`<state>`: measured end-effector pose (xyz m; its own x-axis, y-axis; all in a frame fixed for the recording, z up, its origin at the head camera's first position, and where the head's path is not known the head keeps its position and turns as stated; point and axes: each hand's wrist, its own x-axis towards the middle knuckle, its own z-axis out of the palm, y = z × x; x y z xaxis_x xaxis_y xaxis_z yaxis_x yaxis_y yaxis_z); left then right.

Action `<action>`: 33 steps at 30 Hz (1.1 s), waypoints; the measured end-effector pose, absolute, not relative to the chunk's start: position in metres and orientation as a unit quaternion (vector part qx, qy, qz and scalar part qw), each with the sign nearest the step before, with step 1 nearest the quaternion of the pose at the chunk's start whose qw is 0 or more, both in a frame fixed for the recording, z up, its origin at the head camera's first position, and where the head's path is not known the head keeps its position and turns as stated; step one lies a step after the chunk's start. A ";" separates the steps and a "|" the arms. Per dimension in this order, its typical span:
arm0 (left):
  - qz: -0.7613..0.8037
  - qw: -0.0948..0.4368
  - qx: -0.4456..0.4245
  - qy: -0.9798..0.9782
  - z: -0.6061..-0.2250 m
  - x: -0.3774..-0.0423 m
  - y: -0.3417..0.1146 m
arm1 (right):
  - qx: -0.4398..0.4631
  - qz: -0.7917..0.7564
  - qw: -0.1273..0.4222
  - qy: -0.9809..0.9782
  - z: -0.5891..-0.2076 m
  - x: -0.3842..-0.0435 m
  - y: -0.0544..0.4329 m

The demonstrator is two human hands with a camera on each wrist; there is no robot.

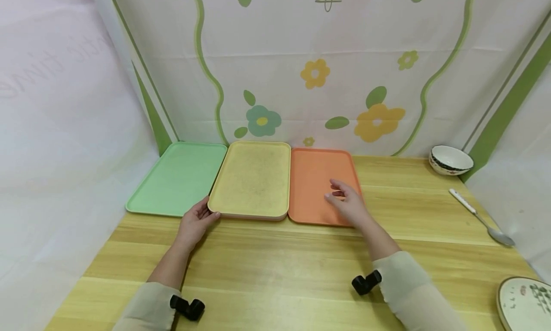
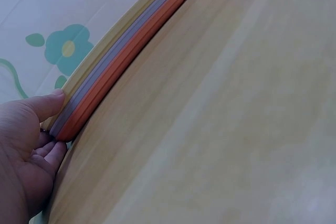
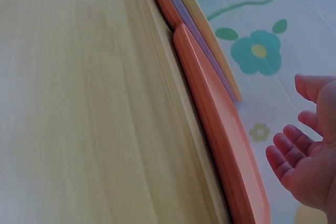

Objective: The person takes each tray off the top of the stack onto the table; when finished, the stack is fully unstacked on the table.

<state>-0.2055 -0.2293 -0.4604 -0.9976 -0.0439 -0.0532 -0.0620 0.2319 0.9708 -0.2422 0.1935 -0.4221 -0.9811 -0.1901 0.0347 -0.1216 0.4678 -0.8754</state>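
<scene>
A stack of trays lies on the wooden table, its yellow top tray facing up. The left wrist view shows a purple tray below it and an orange one at the bottom. My left hand grips the stack's near left corner, thumb at the yellow rim and fingers curled at the lower edge. My right hand hovers over the right part of a single orange tray, fingers loosely bent and holding nothing. Left of the stack lies a green tray.
At the back right stands a patterned bowl. In front of it lies a spoon with a white handle. A decorated plate sits at the right front. Flower-printed cloth hangs behind the trays, and white cloth borders the left.
</scene>
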 end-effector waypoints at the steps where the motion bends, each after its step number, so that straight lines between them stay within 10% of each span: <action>1: 0.619 0.009 -0.034 0.785 -0.460 -0.205 -0.229 | -0.093 -0.509 0.036 0.855 -0.422 -0.243 0.188; 33: 0.633 0.008 -0.031 0.773 -0.461 -0.206 -0.230 | -0.089 -0.525 0.102 0.840 -0.447 -0.252 0.091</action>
<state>-0.2061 -0.2303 -0.4613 -0.9980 -0.0371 -0.0509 -0.0572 0.1955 0.9790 -0.2520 0.0912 -0.4470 -0.9633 -0.2570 -0.0774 -0.0431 0.4328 -0.9005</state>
